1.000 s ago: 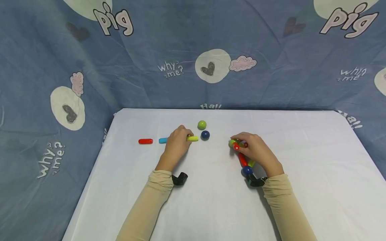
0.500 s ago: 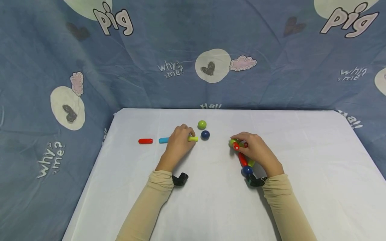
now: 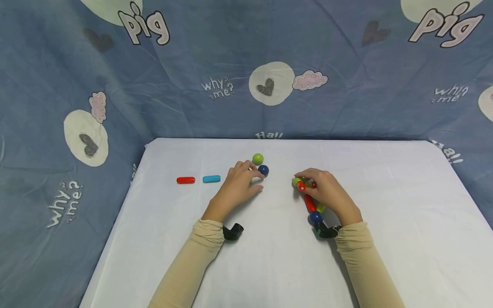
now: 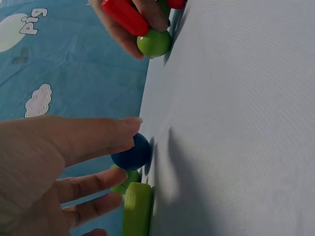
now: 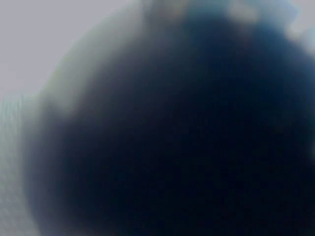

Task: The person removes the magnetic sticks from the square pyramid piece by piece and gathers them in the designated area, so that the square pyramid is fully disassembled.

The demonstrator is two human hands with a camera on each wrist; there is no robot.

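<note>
Currently, the left hand point(image 3: 239, 184) is holding its thumb and fingers wide apart beside a dark blue ball point(image 3: 264, 170), which is sitting on the tabletop point(image 3: 269, 261) right at the fingertips, at 2 o'clock from the palm; whether they are touching it, I cannot tell. A green ball point(image 3: 258, 158) is resting just beside it at 11 o'clock. Partly hidden by that hand, a yellow-green stick point(image 4: 137, 210) is lying with one end pointing toward the balls, its long axis running nearly 12 to 6 o'clock in the left wrist view. At 9 o'clock from the hand, a light blue stick point(image 3: 211, 179) and, farther out, a red stick point(image 3: 185, 180) are lying in line but apart, both pointing 9 to 3. The right hand point(image 3: 328, 191) is pinching a stick-and-ball assembly point(image 3: 309, 202), fingers narrowing beside its lime ball point(image 3: 295, 182); its lower red rod point(image 3: 310, 206) is slanting 11 to 5 o'clock, toward a second blue ball point(image 3: 315, 217).
</note>
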